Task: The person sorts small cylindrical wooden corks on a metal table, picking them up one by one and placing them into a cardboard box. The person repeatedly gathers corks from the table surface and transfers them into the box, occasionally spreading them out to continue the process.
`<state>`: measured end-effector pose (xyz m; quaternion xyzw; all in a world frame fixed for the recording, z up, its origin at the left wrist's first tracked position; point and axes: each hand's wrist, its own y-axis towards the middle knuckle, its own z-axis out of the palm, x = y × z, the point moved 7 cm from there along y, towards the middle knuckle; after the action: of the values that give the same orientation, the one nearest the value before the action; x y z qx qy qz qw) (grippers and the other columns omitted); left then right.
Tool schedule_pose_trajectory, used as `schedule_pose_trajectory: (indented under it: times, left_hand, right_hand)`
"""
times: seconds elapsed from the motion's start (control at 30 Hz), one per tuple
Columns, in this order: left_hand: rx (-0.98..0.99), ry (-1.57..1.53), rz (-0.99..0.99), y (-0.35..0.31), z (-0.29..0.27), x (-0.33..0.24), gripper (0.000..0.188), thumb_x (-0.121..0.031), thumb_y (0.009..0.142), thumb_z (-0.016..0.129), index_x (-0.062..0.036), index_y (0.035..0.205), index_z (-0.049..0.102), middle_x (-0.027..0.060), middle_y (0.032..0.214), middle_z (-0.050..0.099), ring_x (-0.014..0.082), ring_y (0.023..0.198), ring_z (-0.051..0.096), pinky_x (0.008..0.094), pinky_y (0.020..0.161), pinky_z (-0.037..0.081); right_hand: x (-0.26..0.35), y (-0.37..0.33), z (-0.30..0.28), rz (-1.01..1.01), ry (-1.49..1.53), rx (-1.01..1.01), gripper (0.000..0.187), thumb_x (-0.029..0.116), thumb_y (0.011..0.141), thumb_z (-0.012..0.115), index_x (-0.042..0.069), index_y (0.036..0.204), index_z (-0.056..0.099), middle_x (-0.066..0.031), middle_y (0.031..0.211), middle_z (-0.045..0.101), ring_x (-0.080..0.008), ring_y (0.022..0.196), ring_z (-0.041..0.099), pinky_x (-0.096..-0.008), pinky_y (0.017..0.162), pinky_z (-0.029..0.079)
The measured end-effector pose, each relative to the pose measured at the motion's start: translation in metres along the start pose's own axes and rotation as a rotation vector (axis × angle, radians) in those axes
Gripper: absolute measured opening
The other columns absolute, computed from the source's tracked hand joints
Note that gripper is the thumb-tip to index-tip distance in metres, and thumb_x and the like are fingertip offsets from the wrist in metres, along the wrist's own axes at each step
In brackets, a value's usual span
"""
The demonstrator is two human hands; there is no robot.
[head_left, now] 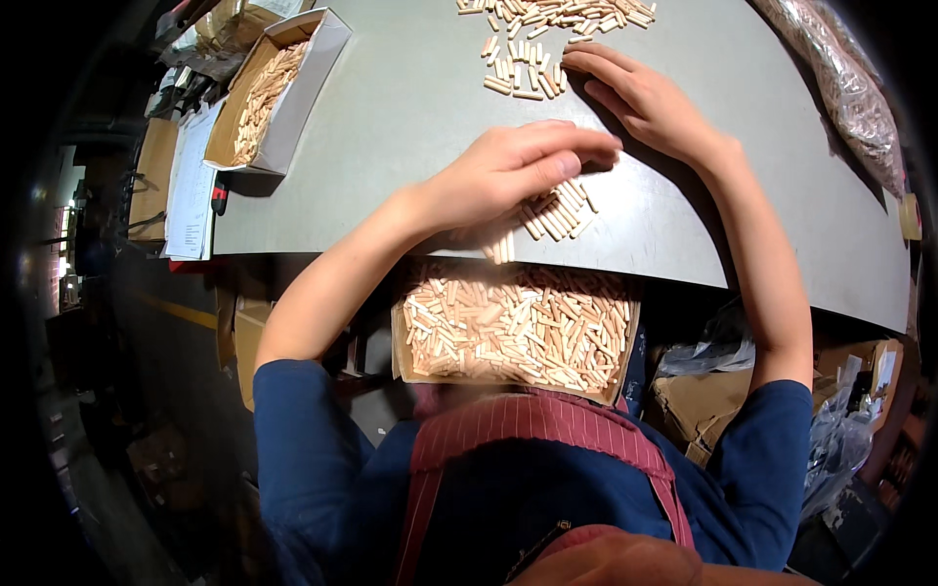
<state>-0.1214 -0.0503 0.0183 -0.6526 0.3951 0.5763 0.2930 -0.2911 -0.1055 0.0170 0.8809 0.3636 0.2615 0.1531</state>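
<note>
My left hand (516, 168) is spread over the grey table (391, 107) near its front edge, fingers stretched toward the right. Partly under its palm lies a small group of short wooden dowels (557, 215); a few stick out over the edge. Below that edge, a cardboard box (398, 342) full of dowels sits against my front, and some blurred dowels appear above it. Farther out, my right hand (640, 93) rests on the tabletop with fingers extended, its fingertips beside a scattered cluster of dowels (528, 73). A larger pile (567, 12) lies behind that cluster.
At the far left stands a long open carton (313, 93) holding more dowels, beside paper sheets (192, 181) and a small red-and-black object (219, 199). A clear plastic bag (845, 88) lies along the right side. Cardboard (699, 396) and plastic wrap sit below right.
</note>
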Motion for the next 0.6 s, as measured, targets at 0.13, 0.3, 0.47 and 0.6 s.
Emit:
schedule_pose_trajectory:
  times: [0.13,0.3,0.47,0.6]
  left_hand:
    - [0.140,0.226,0.264,-0.003,0.014,-0.015,0.038,-0.027,0.110,0.053,-0.0018,0.134,0.069,0.0143,0.127,0.072,0.0301,0.120,0.066,0.0414,0.105,0.051]
    - [0.256,0.174,0.304,-0.036,0.032,-0.020,0.035,-0.024,0.107,0.055,0.0003,0.125,0.074,0.0165,0.121,0.075,0.0339,0.117,0.067,0.0429,0.105,0.051]
    - [0.195,-0.417,0.023,-0.080,0.033,-0.018,0.038,-0.022,0.109,0.054,0.0070,0.124,0.074,0.0174,0.114,0.077,0.0253,0.107,0.073,0.0392,0.102,0.056]
    - [-0.352,-0.199,-0.019,-0.076,-0.042,-0.018,0.047,-0.031,0.113,0.047,0.0067,0.132,0.068,0.0162,0.124,0.074,0.0247,0.114,0.072,0.0387,0.105,0.054]
  right_hand:
    - [-0.001,0.000,0.000,-0.004,-0.032,0.035,0.034,0.017,0.106,0.059,0.006,0.138,0.061,-0.0115,0.142,0.063,-0.0373,0.121,0.065,-0.0456,0.101,0.055]
    - [0.000,0.000,-0.005,-0.005,-0.017,0.064,0.033,0.014,0.109,0.058,0.005,0.141,0.063,-0.0145,0.144,0.064,-0.0361,0.126,0.066,-0.0412,0.106,0.054]
    - [0.011,0.011,-0.003,0.087,-0.044,0.065,0.030,0.012,0.106,0.060,-0.002,0.132,0.066,-0.0205,0.133,0.068,-0.0348,0.125,0.064,-0.0395,0.109,0.050]
    - [0.005,0.005,-0.003,0.128,0.005,0.061,0.033,0.015,0.109,0.059,-0.002,0.136,0.063,-0.0197,0.136,0.067,-0.0337,0.127,0.064,-0.0388,0.111,0.049]
